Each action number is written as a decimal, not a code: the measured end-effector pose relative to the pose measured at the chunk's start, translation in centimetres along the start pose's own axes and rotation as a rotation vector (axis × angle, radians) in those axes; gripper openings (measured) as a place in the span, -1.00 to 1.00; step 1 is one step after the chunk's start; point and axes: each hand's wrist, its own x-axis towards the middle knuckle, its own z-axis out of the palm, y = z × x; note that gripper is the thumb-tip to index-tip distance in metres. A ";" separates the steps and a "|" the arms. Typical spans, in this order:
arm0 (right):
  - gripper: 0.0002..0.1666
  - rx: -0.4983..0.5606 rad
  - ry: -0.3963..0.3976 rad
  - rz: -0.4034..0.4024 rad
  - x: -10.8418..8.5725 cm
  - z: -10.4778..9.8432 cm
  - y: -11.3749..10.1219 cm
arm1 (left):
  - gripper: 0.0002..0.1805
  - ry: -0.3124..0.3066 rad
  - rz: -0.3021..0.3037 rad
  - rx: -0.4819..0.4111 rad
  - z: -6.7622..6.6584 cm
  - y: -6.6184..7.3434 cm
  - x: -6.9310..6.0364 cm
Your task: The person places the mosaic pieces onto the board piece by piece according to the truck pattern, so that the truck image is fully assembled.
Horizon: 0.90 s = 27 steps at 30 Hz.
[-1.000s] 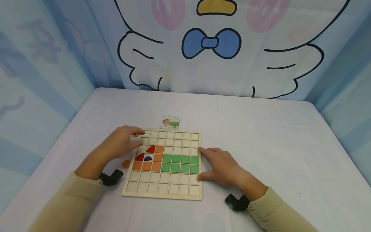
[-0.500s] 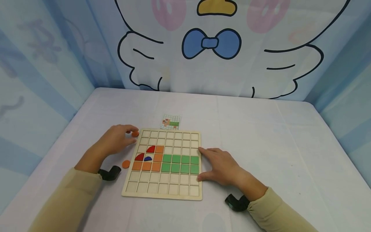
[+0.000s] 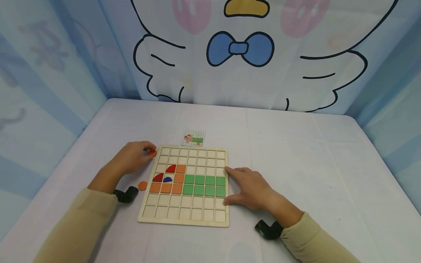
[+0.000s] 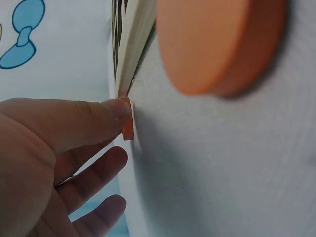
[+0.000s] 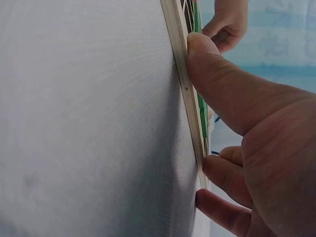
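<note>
Just off the far left corner of a wooden grid board [image 3: 184,223], my left hand [image 3: 133,157] pinches a round orange piece [image 4: 128,123] between thumb and forefinger, its other fingers spread apart. My right hand [image 3: 250,188] rests its thumb and fingertips on the board's right edge, fingers extended. Set in the board are orange squares [image 3: 166,188], green squares [image 3: 198,185], two red quarter-circle pieces [image 3: 171,168] and a blue half-round piece [image 3: 167,179]. A second orange disc [image 3: 142,186] lies on the table beside the left edge, looming large in the left wrist view.
A small printed pattern card [image 3: 193,138] lies just behind the board. The white cloth-covered table [image 3: 296,153] reaches back to a cartoon-printed curtain [image 3: 243,84]. Black wrist devices [image 3: 269,230] sit at both sleeves.
My left hand has drawn back left from over the board's corner to the orange disc beside it and now pinches that disc. The right hand and the board stay put.
</note>
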 end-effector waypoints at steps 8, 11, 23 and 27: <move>0.10 -0.002 -0.001 0.001 0.0 0.0 -0.1 | -0.72 0.008 -0.033 -0.010 0.2 -0.2 0.0; 0.10 -0.004 0.002 -0.001 0.0 0.0 -0.1 | -0.72 -0.005 -0.045 -0.009 0.1 -0.2 0.0; 0.10 0.000 0.004 -0.001 0.0 0.0 0.0 | -0.74 -0.068 -0.079 0.034 -0.1 0.5 -0.4; 0.10 0.003 0.005 -0.005 0.0 0.0 0.0 | -0.74 -0.068 -0.080 0.040 -0.1 0.7 -0.8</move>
